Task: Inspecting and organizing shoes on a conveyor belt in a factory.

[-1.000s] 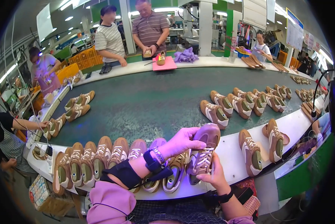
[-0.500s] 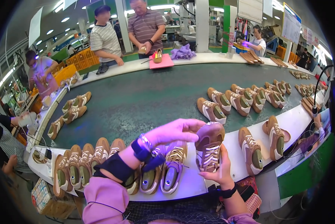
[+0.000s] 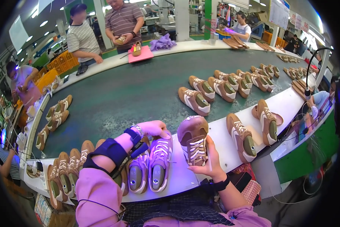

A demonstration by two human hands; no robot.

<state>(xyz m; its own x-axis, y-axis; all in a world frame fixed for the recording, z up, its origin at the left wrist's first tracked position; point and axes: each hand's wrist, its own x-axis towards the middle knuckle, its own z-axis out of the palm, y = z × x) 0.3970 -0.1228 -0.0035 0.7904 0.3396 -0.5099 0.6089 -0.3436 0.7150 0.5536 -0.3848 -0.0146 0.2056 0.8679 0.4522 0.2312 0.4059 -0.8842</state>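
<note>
My right hand (image 3: 209,162) holds up a brown sneaker (image 3: 196,149) with white laces, its toe pointing up and its sole away from me. My left hand (image 3: 154,129) is closed over the toe of another laced sneaker (image 3: 161,162), which rests on the white ledge and looks purple under the light. Right beside that one stands a matching sneaker (image 3: 138,172), partly behind my left wrist. My left forearm hides parts of the sneakers further left.
A green conveyor belt (image 3: 113,87) runs beyond the white ledge (image 3: 219,151), carrying rows of sneakers (image 3: 223,89) at right and several at left. Two more sneakers (image 3: 241,138) stand on the ledge to my right. Across the belt, a person (image 3: 124,22) holds a shoe near a pink board (image 3: 140,56).
My left hand has moved from the held sneaker's toe down left to the toe of a sneaker on the ledge. My right hand still holds its sneaker. The view has shifted right.
</note>
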